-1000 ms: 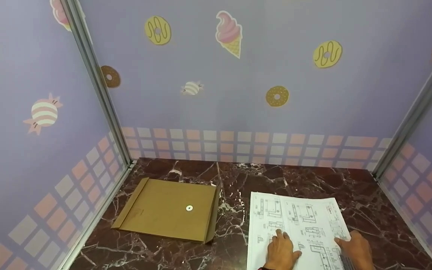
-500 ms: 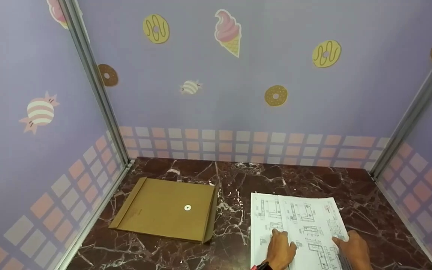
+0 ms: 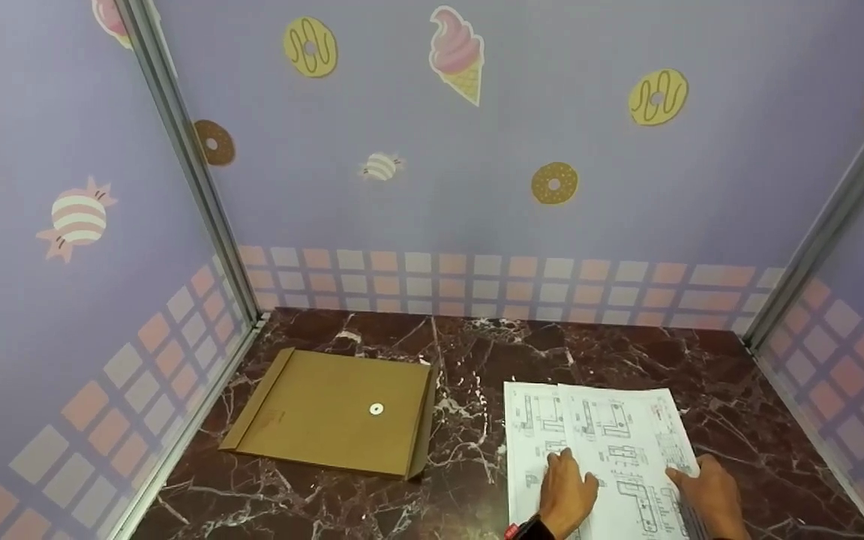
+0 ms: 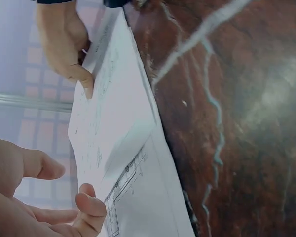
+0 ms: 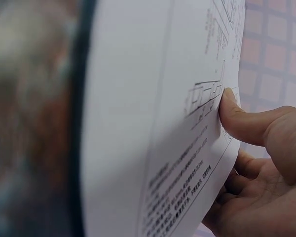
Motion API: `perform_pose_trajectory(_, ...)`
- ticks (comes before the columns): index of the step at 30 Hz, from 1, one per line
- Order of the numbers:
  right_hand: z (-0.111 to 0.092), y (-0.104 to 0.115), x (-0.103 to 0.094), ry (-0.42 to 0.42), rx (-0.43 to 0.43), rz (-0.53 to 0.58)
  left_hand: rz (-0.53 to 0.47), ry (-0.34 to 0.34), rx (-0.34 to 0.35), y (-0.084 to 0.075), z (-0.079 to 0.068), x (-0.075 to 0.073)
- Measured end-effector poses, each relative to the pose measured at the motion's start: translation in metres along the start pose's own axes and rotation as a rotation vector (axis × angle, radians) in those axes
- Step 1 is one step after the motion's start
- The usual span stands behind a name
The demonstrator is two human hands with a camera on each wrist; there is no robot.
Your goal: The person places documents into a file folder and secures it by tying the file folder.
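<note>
Overlapping white sheets of printed technical drawings (image 3: pixel 619 435) lie on the right part of the table, the left sheet (image 3: pixel 523 487) showing as a strip beside the upper one. My right hand (image 3: pixel 713 495) grips their right edge. In the right wrist view its thumb (image 5: pixel 241 116) presses on the printed face and the fingers go behind the paper. My left hand (image 3: pixel 568 495) is over the left sheet, fingertips at the paper and thumb spread apart. The left wrist view shows its fingers (image 4: pixel 91 210) slightly bent, near the sheet's surface, with the thumb (image 4: pixel 44 165) off it.
A brown document envelope (image 3: pixel 327 420) with a white round button (image 3: pixel 377 409) lies at the left of the dark red marble-patterned table (image 3: pixel 462 442). Purple walls (image 3: pixel 432 217) with sweets and tile patterns stand behind and at both sides, with metal posts (image 3: pixel 203 180) at the corners.
My left hand has turned, with its fingers drawn in more on the left sheet. The step between the two sheets' top edges shows more clearly. My right hand stays at the paper's right edge.
</note>
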State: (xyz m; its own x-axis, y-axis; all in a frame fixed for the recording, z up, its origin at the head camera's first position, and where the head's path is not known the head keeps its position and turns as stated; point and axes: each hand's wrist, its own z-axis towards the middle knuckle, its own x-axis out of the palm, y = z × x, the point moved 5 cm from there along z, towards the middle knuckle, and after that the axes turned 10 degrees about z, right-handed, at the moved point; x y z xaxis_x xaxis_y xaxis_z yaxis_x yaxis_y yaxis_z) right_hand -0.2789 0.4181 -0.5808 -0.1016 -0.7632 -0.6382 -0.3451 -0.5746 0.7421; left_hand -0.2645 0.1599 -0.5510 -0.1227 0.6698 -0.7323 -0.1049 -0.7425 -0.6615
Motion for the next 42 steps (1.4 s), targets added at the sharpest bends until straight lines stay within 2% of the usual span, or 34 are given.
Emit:
perform_pose_trajectory(5, 0.000, 0.001, -0.001, -0.004, 0.004, 0.004, -0.113, 0.064, -0.025, 0.001, 0.004, 0.003)
perform_pose_trajectory(11, 0.000, 0.000, 0.000, 0.000, -0.004, -0.010, -0.367, 0.207, -0.182, 0.007, 0.009, 0.009)
perform_pose_trajectory(15, 0.000, -0.001, 0.001, 0.002, 0.001, -0.013, -0.412, 0.231, -0.243, 0.011, 0.010, 0.013)
perform_pose_trajectory(19, 0.001, -0.002, 0.002, -0.007, -0.013, -0.015, -0.414, 0.247, -0.215, 0.010, 0.010, 0.013)
perform_pose_trajectory(24, 0.001, -0.001, 0.001, -0.012, -0.016, -0.016, -0.465, 0.316, -0.176, 0.010, 0.012, 0.010)
perform_pose_trajectory(29, 0.003, 0.001, -0.005, 0.074, -0.002, 0.027, -0.501, 0.313, -0.130, 0.009, 0.015, 0.001)
perform_pose_trajectory(32, 0.001, 0.004, -0.010, 0.135, 0.003, 0.075, -0.548, 0.338, -0.103, 0.010, 0.016, -0.005)
perform_pose_trajectory(35, -0.002, 0.012, -0.016, 0.133, -0.025, 0.112, -0.588, 0.362, -0.070, 0.014, 0.015, -0.015)
perform_pose_trajectory(39, -0.011, 0.037, -0.026, 0.068, -0.151, 0.126, -0.640, 0.405, -0.069, 0.022, 0.013, -0.030)
perform_pose_trajectory(42, -0.017, 0.060, -0.031, 0.062, -0.283, 0.140, -0.690, 0.440, -0.088, 0.030, 0.016, -0.041)
